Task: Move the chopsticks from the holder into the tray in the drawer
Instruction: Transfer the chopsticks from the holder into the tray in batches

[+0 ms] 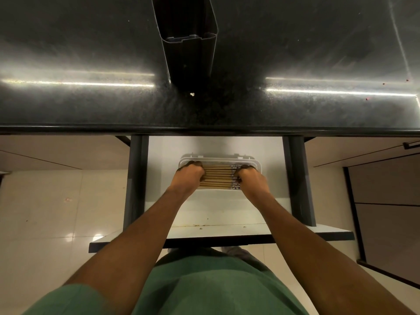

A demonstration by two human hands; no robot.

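Several wooden chopsticks (218, 177) lie side by side, left to right, in a clear plastic tray (219, 160) inside the open white drawer (218, 208). My left hand (188, 178) rests on the chopsticks' left ends with fingers curled down. At the printed right ends sits my right hand (251, 180), its fingers bent onto them too. The tall dark holder (188, 39) stands on the black counter (91, 105) above, and its visible opening looks dark with no chopsticks showing.
The drawer's dark side rails (136, 183) flank the tray, and its front panel (227, 238) is near my body. Pale floor tiles lie to the left. A dark cabinet door (386, 201) is at the right.
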